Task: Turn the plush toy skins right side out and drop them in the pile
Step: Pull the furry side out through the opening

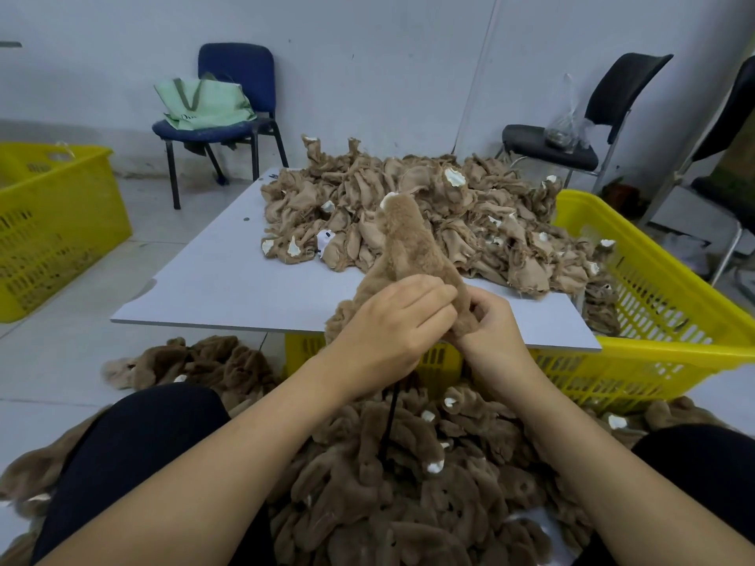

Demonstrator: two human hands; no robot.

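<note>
Fingers of left hand (392, 320) and right hand (492, 324) curled tight, both clamped on furry plush skin (408, 247).

Tan, furry plush skin (408, 247) up front — fluffy light brown, with a white patch at its tip. Behind it, the heap of inside-out skins (429, 214) shows a flat beige backing, dotted with white bits. The tabletop (212, 275) is pale grey-white. Down low, the pile (408, 484) of turned skins runs a deeper brown, flecked white. Bright yellow lattice crates (674, 320) on both sides — a blue chair (233, 96) carrying a mint-green bag (204, 104), a black chair (572, 136), dark navy trousers (135, 443).
</note>
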